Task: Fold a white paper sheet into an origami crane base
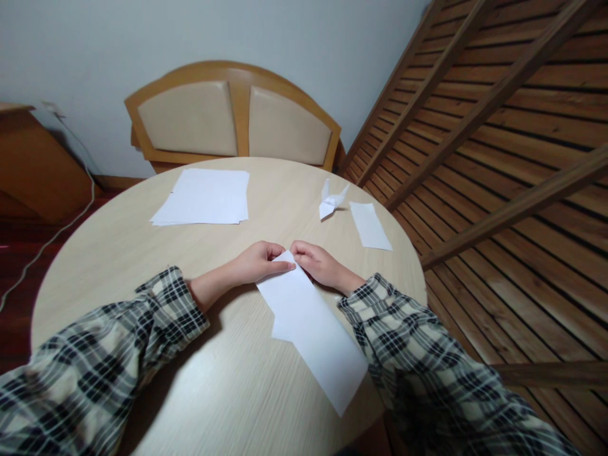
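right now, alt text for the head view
The left hand and right hand hold a folded white sheet by its far end at a round table. Beyond are a paper stack, a paper figure and a paper strip.

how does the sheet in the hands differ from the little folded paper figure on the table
The sheet is mostly broad and flat, while the paper figure is folded into several upright points. The sheet looks larger than the paper figure. The left hand and right hand hold the sheet's far end; the paper figure stands untouched on the table. Both are white.
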Demonstrator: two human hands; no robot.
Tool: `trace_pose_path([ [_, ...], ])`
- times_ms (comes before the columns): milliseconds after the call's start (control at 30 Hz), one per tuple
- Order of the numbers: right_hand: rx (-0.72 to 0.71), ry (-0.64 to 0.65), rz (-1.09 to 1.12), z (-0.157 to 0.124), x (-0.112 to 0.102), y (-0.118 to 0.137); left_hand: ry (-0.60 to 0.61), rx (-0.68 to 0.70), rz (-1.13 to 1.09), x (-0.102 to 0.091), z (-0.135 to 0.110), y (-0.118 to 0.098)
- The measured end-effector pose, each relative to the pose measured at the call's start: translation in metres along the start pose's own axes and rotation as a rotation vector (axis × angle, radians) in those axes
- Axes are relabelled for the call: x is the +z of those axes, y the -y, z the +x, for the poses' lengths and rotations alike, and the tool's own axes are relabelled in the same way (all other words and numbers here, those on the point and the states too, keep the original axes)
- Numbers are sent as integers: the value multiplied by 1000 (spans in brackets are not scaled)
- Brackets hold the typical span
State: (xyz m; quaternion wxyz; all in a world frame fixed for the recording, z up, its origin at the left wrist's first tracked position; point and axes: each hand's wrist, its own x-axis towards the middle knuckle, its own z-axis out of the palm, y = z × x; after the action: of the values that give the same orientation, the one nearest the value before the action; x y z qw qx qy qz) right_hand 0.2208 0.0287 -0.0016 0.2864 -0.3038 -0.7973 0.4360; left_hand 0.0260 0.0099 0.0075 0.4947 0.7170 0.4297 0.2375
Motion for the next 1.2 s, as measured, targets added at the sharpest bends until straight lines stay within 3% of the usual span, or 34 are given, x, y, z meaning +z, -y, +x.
trace_pose_path([
  [1200,11,-28,-26,1,2,6,34,14,-15,0,1,-5],
])
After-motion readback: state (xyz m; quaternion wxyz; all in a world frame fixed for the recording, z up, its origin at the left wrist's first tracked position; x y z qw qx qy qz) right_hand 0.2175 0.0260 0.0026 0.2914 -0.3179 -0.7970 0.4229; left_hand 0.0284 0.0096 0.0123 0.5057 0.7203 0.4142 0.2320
